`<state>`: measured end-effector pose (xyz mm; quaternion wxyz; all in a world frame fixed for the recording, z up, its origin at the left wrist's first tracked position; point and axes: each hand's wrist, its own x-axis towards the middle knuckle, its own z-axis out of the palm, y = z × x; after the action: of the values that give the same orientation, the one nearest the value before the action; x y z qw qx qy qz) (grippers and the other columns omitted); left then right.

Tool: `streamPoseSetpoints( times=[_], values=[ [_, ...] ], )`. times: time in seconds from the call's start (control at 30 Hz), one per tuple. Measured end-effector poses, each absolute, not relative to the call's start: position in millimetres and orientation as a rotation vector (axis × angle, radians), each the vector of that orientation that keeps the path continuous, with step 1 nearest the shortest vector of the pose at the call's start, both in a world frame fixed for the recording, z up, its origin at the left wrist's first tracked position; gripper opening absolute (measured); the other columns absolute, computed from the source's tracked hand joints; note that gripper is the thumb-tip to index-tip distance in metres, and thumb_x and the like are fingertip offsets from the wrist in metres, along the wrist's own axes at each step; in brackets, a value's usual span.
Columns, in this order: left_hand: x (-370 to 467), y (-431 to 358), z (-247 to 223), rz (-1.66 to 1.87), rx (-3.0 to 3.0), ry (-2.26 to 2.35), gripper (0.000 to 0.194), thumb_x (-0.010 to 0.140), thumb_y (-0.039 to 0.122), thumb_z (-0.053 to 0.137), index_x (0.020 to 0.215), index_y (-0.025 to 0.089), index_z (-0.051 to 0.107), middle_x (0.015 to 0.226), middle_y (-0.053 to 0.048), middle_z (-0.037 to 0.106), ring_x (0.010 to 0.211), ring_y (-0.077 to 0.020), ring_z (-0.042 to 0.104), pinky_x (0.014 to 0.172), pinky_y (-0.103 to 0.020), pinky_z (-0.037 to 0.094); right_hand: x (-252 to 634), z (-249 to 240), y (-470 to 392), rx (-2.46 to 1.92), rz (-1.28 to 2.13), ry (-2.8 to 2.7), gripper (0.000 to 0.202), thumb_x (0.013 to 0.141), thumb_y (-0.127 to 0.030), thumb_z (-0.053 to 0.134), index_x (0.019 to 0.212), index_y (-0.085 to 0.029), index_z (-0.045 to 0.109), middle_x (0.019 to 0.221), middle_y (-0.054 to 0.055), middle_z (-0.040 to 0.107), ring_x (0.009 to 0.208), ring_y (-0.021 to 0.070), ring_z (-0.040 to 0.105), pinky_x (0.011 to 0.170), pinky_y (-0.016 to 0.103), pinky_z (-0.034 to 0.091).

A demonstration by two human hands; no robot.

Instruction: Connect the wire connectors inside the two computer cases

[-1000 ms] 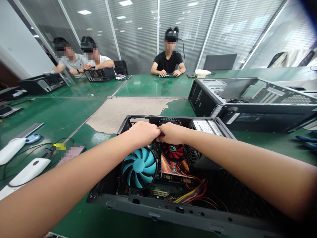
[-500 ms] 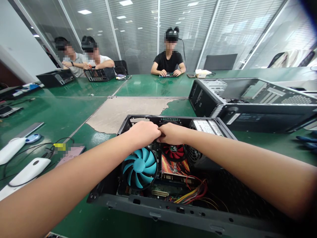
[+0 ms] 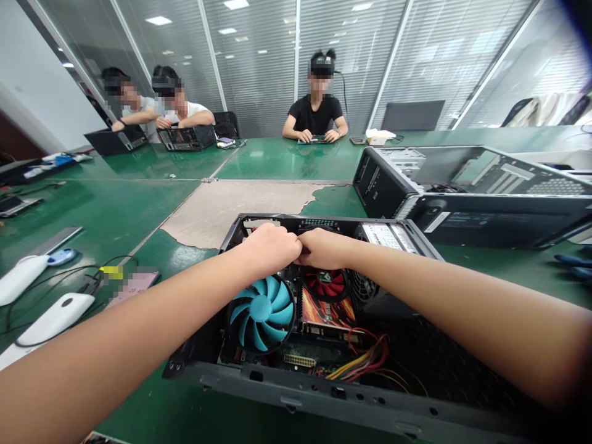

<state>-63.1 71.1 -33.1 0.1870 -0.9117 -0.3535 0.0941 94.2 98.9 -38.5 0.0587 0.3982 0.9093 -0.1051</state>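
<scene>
An open black computer case (image 3: 296, 388) lies on its side in front of me. Both my left hand (image 3: 272, 246) and my right hand (image 3: 321, 248) reach over its far half, fingertips meeting. Their fingers are closed; whatever they pinch is hidden behind the knuckles. Below my left hand sits a CPU cooler fan (image 3: 259, 309) with turquoise blades. Under my right hand is a graphics card (image 3: 327, 307) with a red fan. A power supply (image 3: 383, 237) with a white label fills the far right corner. Coloured cables (image 3: 363, 361) lie loose near a motherboard socket (image 3: 300, 361).
A second open computer case (image 3: 490, 216) stands behind on the right. Left of me are a white handheld device (image 3: 55, 320), cables and a pink phone (image 3: 134, 288). Three people sit across the green table (image 3: 272, 161), with two dark cases (image 3: 187, 138) at the left.
My hands have barely moved and stay together over the case. Across the table, the person at far left has put an arm lower into their case, which has shifted slightly right.
</scene>
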Motion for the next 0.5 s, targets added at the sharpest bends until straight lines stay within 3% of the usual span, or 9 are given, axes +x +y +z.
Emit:
streamPoseSetpoints(
  times=[0.5],
  values=[
    [-65.2,73.6,-33.7,0.261,-2.556,-1.079,0.016,0.088,0.015,0.052,0.088,0.014,0.067,0.087,-0.010,0.073,0.082,-0.0248,0.071,0.063,-0.033,0.041,94.9,-39.5,100.8,1.195,-0.352,2.740,0.023,0.087,-0.031,0.061,0.099,-0.016,0.072,0.101,0.011,0.075,0.095,0.0253,0.068,0.074,0.030,0.044]
  ],
)
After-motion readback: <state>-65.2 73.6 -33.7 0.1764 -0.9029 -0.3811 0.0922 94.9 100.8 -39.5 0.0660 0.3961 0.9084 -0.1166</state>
